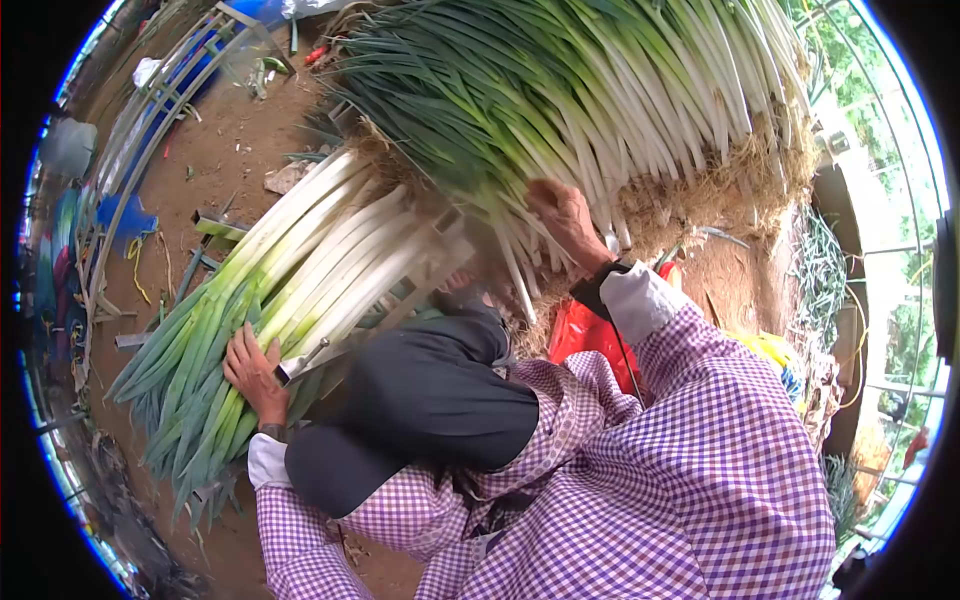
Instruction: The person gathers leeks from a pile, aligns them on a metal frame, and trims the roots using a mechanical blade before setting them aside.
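Observation:
My left hand (255,372) lies with fingers apart on the green leaves of a bundle of long green onions (300,250). This bundle rests on a metal rack (395,300), white ends pointing up and right. A small metal rod with a round knob (318,347) sticks up beside that hand. At the lower edge of a large heap of green onions (560,90), my right hand (562,215) has its fingers curled around white stalks; its fingertips are partly hidden. Just right of it shows a small shiny metal piece (612,241).
Tangled roots (700,190) fringe the heap's right side. A red plastic bag (585,335) lies below my right hand. Curved metal bars (165,110) stand at the upper left, over brown soil (225,135). A dark cap (430,390) covers the lower middle of the view.

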`<control>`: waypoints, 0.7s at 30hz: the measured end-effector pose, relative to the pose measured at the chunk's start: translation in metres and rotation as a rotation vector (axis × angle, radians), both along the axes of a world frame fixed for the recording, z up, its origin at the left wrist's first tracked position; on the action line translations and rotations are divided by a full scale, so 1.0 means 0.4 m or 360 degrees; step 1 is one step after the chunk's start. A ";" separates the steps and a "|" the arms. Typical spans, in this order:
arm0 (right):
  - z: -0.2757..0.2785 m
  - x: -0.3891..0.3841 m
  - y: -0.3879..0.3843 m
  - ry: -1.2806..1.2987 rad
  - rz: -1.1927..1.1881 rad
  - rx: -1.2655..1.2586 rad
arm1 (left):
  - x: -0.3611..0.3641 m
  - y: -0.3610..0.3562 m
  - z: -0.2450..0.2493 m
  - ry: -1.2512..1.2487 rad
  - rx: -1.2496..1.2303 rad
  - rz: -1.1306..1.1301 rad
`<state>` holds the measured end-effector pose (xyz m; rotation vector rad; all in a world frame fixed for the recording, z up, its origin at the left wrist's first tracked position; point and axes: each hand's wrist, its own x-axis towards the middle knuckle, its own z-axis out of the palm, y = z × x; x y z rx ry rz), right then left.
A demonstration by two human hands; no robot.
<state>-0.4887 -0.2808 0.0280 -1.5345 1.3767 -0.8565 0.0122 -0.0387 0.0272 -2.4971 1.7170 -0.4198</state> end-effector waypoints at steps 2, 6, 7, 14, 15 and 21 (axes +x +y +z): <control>-0.204 -0.091 0.005 0.0252 -0.0002 0.0185 | 0.008 0.002 -0.006 -0.0016 0.0006 -0.0004; -0.456 -0.109 0.092 0.0699 0.0172 0.0147 | 0.012 0.004 -0.008 -0.0047 0.0018 -0.0018; -0.519 -0.109 0.117 0.0778 0.0153 0.0104 | 0.014 0.005 -0.010 -0.0050 0.0013 -0.0030; -0.591 0.046 0.176 0.1121 -0.0154 0.0140 | 0.031 0.008 -0.027 -0.0085 -0.0012 -0.0058; -0.586 0.063 0.178 0.1133 -0.0186 0.0132 | 0.032 0.006 -0.027 -0.0094 -0.0013 -0.0050; -0.625 0.046 0.117 0.0888 0.0090 0.0229 | 0.029 0.005 -0.027 -0.0129 0.0012 -0.0023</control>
